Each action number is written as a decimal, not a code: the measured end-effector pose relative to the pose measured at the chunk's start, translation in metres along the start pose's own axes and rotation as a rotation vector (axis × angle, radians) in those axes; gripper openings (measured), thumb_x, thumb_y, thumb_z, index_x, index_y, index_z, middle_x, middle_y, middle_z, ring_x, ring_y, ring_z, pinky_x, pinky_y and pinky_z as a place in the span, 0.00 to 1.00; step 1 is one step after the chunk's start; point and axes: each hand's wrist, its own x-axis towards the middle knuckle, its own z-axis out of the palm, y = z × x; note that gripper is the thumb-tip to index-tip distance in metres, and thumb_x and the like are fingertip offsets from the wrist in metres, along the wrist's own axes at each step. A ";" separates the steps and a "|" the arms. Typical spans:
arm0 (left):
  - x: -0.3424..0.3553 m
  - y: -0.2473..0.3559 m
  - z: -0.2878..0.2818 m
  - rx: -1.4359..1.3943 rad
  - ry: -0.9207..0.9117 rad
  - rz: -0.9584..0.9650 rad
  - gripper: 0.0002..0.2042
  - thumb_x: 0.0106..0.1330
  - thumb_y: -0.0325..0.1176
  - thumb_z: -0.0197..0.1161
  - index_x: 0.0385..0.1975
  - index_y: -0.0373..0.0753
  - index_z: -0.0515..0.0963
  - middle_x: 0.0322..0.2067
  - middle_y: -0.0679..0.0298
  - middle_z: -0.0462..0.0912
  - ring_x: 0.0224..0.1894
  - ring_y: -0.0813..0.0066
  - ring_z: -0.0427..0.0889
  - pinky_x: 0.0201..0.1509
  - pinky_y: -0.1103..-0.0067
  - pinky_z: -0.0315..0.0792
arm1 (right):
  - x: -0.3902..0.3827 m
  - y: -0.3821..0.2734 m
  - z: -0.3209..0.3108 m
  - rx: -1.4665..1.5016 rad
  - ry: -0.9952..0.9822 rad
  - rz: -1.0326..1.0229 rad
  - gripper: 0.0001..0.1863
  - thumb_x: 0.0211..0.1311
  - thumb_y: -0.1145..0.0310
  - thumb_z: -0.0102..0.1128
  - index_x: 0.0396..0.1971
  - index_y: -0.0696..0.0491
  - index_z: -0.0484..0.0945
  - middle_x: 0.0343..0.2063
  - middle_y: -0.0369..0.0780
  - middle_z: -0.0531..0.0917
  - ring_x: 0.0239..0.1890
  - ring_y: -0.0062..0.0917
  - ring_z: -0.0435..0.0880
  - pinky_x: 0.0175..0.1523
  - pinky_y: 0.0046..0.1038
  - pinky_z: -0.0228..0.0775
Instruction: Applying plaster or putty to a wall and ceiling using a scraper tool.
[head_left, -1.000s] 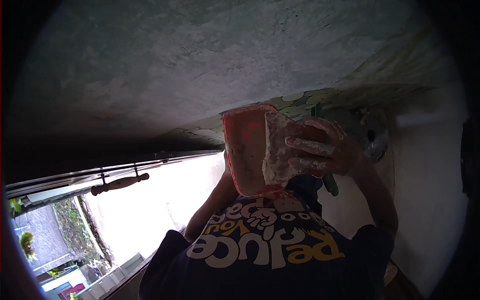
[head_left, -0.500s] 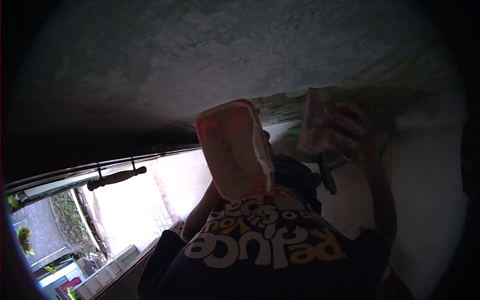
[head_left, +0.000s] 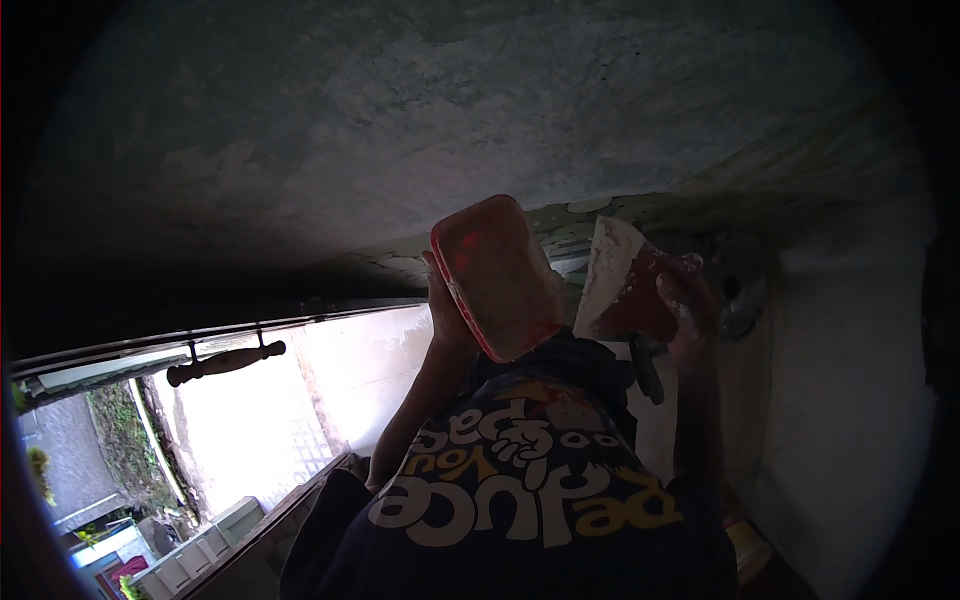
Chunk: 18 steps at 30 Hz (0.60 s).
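Observation:
A shallow red rectangular tub (head_left: pixel 495 275), smeared with pale paste, tilts in front of my chest. My left hand (head_left: pixel 443 305) is closed round its left side, with only part of the fingers showing. Just right of the tub, a flat reddish-brown putty spreader (head_left: pixel 642 296) carries a band of thick whitish paste (head_left: pixel 610 268) along its left edge. My right hand (head_left: pixel 690 305) grips the spreader's right side, and pale paste is on the fingers. Tub and spreader are close together, with a narrow gap between them.
A mottled grey-green wall (head_left: pixel 400 130) fills the upper view. At the left, a wooden handle (head_left: pixel 227 362) sits beside a bright opening to the outdoors. A pale wall (head_left: pixel 845 370) stands on the right. Below the spreader hangs a dark green handle-like object (head_left: pixel 648 372).
My left hand has shifted the tub to the right and tilted it. My right hand has come lower and turned the spreader, so its paste-laden edge now shows beside the tub.

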 end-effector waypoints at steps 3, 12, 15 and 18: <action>-0.002 -0.001 0.006 -0.080 -0.015 -0.066 0.39 0.72 0.67 0.36 0.66 0.37 0.64 0.61 0.52 0.72 0.61 0.58 0.74 0.65 0.64 0.71 | 0.001 0.000 0.010 -0.092 -0.064 -0.002 0.11 0.67 0.72 0.62 0.47 0.60 0.79 0.39 0.36 0.81 0.42 0.16 0.79 0.47 0.22 0.71; 0.004 0.004 0.018 -0.404 -0.128 -0.168 0.36 0.73 0.65 0.41 0.65 0.38 0.65 0.58 0.54 0.73 0.59 0.60 0.76 0.60 0.63 0.76 | 0.005 -0.019 0.021 -0.498 -0.310 -0.539 0.17 0.67 0.72 0.60 0.55 0.55 0.79 0.46 0.43 0.85 0.45 0.29 0.85 0.45 0.29 0.77; 0.004 0.002 0.020 -0.298 -0.026 -0.105 0.39 0.71 0.69 0.40 0.66 0.39 0.63 0.59 0.54 0.72 0.59 0.58 0.76 0.59 0.61 0.76 | 0.001 -0.011 0.033 -0.986 -0.289 -0.940 0.19 0.67 0.69 0.59 0.58 0.50 0.78 0.54 0.39 0.82 0.54 0.33 0.81 0.53 0.35 0.74; 0.007 -0.002 0.017 -0.279 0.042 -0.102 0.41 0.68 0.72 0.39 0.67 0.40 0.62 0.60 0.54 0.72 0.60 0.58 0.75 0.63 0.61 0.73 | -0.018 0.019 0.046 -1.214 -0.378 -0.814 0.20 0.68 0.67 0.56 0.59 0.43 0.78 0.62 0.33 0.74 0.64 0.29 0.72 0.63 0.42 0.65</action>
